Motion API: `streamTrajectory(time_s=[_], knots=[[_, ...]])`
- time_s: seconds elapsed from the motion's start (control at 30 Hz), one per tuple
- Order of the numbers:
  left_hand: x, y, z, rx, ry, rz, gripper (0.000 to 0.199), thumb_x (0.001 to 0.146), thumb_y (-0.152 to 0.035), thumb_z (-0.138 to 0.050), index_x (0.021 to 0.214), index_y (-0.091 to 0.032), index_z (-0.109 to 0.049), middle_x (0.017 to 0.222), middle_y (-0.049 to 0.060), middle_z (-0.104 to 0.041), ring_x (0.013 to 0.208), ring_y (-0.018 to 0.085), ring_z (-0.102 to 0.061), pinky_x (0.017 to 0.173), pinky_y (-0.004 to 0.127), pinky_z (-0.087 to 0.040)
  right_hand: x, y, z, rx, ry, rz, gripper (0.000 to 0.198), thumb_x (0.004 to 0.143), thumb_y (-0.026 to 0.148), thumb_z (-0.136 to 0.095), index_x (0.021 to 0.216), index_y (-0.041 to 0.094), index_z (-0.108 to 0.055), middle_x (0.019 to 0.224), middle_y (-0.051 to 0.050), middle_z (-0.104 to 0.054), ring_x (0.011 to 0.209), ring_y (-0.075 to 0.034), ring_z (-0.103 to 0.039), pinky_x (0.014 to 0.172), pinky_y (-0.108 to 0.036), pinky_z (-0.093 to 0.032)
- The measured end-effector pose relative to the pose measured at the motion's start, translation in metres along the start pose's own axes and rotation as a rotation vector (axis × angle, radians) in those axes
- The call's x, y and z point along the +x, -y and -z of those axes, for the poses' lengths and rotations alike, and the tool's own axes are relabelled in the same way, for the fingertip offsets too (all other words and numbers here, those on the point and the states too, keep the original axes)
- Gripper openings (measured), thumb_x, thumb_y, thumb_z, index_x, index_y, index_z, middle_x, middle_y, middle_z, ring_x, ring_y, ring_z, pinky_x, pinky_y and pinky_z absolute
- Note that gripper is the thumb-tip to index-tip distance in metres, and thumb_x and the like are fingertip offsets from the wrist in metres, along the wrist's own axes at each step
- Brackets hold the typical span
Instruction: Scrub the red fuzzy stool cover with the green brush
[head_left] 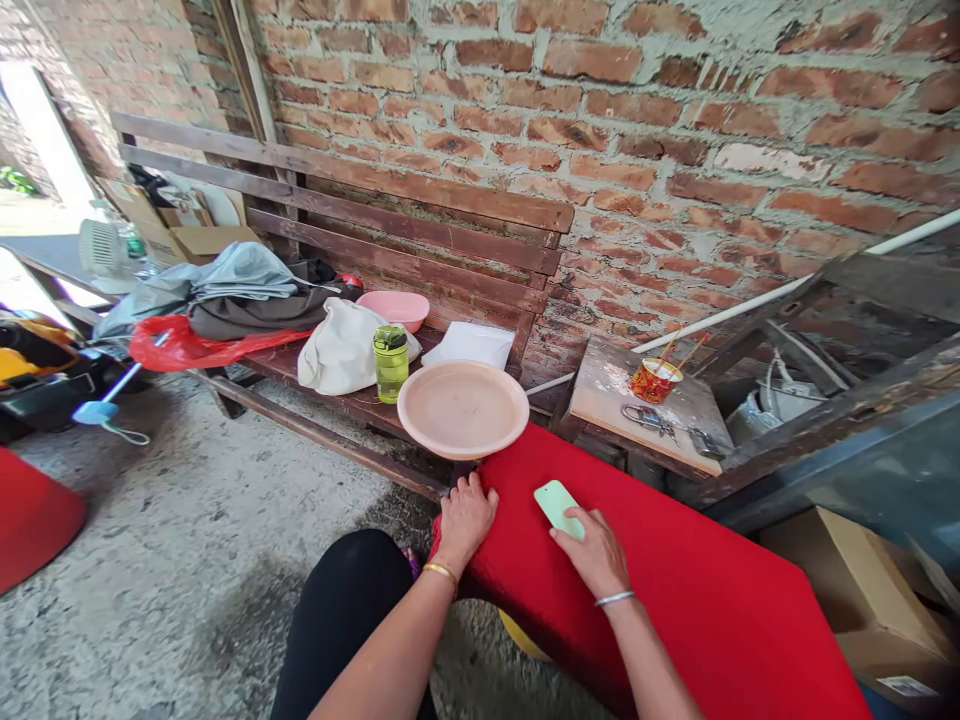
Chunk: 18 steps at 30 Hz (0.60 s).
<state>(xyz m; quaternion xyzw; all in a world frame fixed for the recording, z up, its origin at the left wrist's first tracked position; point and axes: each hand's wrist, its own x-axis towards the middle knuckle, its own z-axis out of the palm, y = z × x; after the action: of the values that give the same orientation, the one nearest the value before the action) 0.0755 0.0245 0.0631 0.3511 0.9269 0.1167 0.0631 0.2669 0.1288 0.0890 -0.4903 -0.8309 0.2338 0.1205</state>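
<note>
My right hand [596,555] holds a mint-green phone [556,503] by its lower end, thumb and fingers at its edges, just over a red cloth [675,570]. The cloth covers a long surface in front of me. At the cloth's left edge rests my left hand [466,518], fingers loosely bent and thumb apart, with nothing seen in it. Just beyond that hand is a shallow round pinkish basin [463,400] at the bench's end. A green bottle [391,365] with a dark lid stands left of the basin.
Behind runs a slatted wooden bench [420,225] bearing a white bag [337,345], a pink bowl [397,308] and folded clothes. A small table [600,385] on the right carries a red-and-gold cup [655,381] and a padlock. Cardboard boxes [862,580] sit at lower right.
</note>
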Motion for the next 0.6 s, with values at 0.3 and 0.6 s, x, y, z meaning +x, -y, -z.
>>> streamTrajectory(time_s=[0.3,0.6], knots=[[0.001,0.001,-0.006,-0.016,0.001,0.004,0.051,0.097,-0.041,-0.035,0.135,-0.011,-0.051,0.116,0.019,-0.062,0.106,0.032,-0.062,0.089,0.043,-0.044,-0.065,-0.163,0.075,0.083,-0.208,-0.472,0.042,0.062,0.071,-0.055,0.085,0.037,-0.066,0.09,-0.013,-0.066,0.089,-0.033,-0.065,0.079,-0.044,-0.049],[-0.001,0.001,-0.001,0.041,0.006,-0.002,0.049,0.098,-0.039,-0.036,0.135,-0.01,-0.051,0.115,0.018,-0.063,0.104,0.029,-0.064,0.086,0.039,-0.046,0.034,-0.052,0.033,0.102,-0.157,-0.189,0.053,0.07,0.064,-0.057,0.103,0.024,-0.068,0.095,-0.008,-0.062,0.088,-0.026,-0.062,0.077,-0.037,-0.048]])
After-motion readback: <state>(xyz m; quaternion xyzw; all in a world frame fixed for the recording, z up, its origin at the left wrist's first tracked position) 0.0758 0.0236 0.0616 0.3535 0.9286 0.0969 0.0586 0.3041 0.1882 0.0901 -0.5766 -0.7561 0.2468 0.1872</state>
